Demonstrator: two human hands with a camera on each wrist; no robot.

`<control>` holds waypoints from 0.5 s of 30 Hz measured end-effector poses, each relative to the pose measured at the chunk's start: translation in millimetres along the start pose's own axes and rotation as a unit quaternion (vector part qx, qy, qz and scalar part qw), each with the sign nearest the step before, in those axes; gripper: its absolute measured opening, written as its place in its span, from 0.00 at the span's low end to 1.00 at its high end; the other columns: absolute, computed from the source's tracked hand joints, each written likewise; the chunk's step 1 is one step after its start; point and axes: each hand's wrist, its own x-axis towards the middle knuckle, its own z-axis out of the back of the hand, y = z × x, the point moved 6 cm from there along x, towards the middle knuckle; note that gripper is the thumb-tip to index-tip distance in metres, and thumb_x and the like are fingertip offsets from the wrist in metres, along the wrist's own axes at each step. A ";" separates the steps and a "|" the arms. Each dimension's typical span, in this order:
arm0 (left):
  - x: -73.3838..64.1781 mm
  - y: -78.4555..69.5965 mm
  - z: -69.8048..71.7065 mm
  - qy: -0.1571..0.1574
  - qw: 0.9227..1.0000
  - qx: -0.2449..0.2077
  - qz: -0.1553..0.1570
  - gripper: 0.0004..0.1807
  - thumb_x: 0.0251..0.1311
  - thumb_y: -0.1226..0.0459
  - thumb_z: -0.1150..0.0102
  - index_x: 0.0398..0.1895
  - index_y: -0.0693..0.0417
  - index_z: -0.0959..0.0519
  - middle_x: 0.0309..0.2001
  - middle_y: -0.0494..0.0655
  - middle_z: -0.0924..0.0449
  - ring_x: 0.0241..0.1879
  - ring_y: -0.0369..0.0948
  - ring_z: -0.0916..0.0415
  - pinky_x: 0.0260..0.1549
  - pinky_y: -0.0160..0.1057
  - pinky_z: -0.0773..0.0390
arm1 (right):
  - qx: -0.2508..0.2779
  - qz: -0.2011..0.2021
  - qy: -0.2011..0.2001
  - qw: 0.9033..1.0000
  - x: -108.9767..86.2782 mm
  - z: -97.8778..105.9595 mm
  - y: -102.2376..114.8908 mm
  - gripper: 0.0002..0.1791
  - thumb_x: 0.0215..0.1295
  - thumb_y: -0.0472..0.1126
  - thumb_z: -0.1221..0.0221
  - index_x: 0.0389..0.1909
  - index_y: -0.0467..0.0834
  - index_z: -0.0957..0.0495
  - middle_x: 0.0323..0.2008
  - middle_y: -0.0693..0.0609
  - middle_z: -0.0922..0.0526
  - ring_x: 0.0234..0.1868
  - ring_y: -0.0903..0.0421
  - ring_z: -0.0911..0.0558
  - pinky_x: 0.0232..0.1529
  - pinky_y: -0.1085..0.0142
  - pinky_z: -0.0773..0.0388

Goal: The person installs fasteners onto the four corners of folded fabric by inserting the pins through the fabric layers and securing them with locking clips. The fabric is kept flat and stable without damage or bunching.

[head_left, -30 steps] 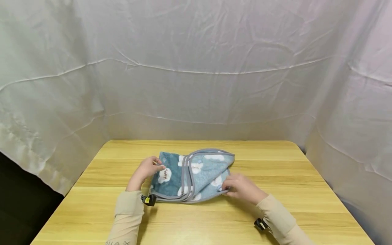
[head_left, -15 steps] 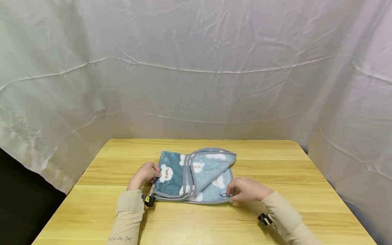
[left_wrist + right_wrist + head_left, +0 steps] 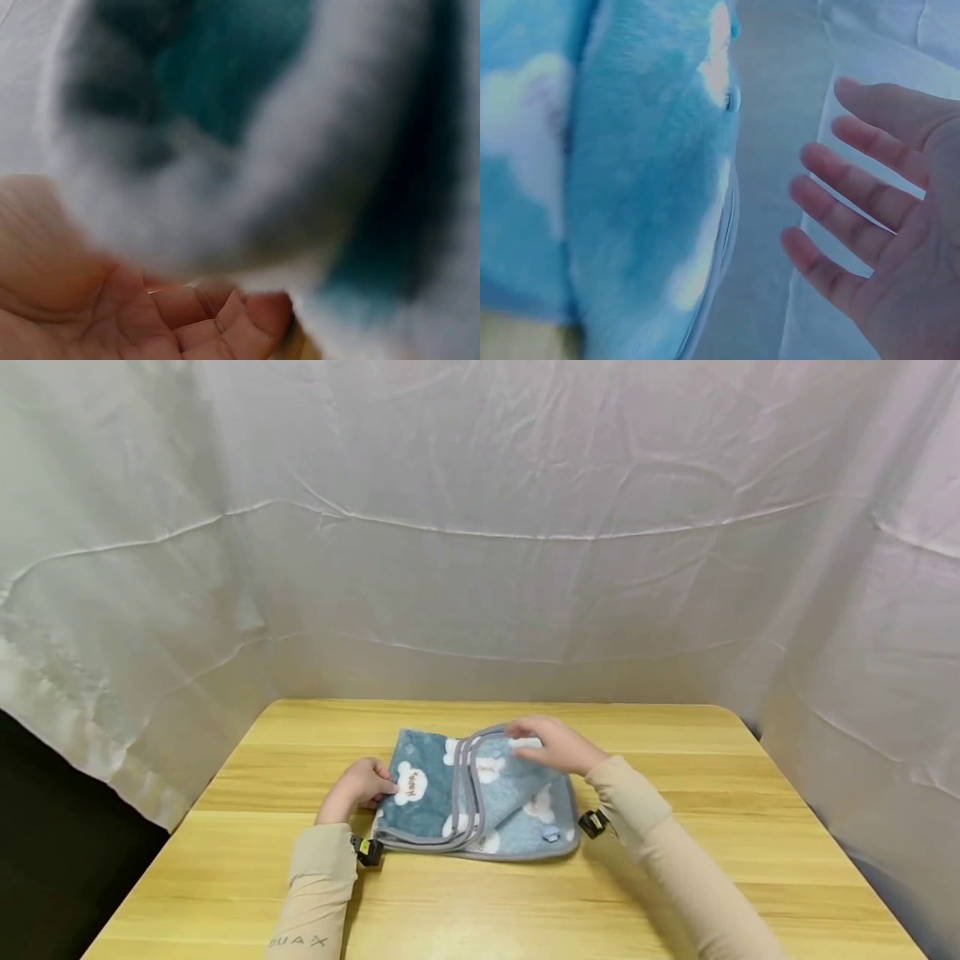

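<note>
A folded fleece blanket [image 3: 427, 810] lies on the table, blue-teal with white bear-shaped patches, one lettered "Happy", and grey piped edges. My left hand [image 3: 362, 783] pinches its left edge, thumb on top; in the left wrist view the curled fingers [image 3: 225, 322] show beneath the blurred grey border. Over the blanket's far right part is my right hand [image 3: 551, 742], fingers spread and holding nothing. The right wrist view shows that palm [image 3: 900, 247] apart from the pale blue fleece [image 3: 652, 180]. A small blue tag [image 3: 551, 833] sits at the near right corner.
The wooden table [image 3: 675, 827] extends around the blanket on all sides. Pale cloth curtains [image 3: 480, 593] hang behind it and at both sides. A dark area [image 3: 60, 843] shows beyond the left edge.
My right hand has let go of the near right corner, which now lies flat, and moved up over the far right part. The left hand stays at the left edge, slightly lower.
</note>
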 end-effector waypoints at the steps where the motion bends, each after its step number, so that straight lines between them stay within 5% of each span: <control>1: 0.0 0.0 -0.7 0.000 1.000 -0.002 0.001 0.12 0.58 0.70 0.36 0.37 0.63 0.31 0.34 0.52 0.30 0.29 0.43 0.30 0.29 0.39 0.22 | -0.005 -0.003 0.002 1.000 7.5 -1.3 -1.1 0.20 0.64 0.39 0.37 0.55 0.38 0.23 0.52 0.43 0.17 0.54 0.46 0.19 0.59 0.50 0.25; 8: -0.2 1.0 -3.1 0.002 1.000 -0.009 0.004 0.12 0.59 0.71 0.36 0.37 0.64 0.32 0.35 0.53 0.31 0.29 0.43 0.30 0.28 0.39 0.23 | -0.044 -0.041 0.061 0.996 47.9 -24.4 -18.6 0.27 0.66 0.43 0.38 0.66 0.48 0.29 0.66 0.47 0.27 0.69 0.46 0.30 0.68 0.51 0.34; 15: -0.5 0.3 -2.1 0.003 1.000 -0.010 0.007 0.12 0.59 0.71 0.36 0.38 0.64 0.32 0.34 0.53 0.31 0.28 0.43 0.30 0.28 0.39 0.23 | -0.031 -0.081 0.130 0.988 68.9 -54.0 -34.5 0.27 0.68 0.40 0.40 0.67 0.48 0.30 0.68 0.47 0.28 0.70 0.47 0.32 0.67 0.53 0.32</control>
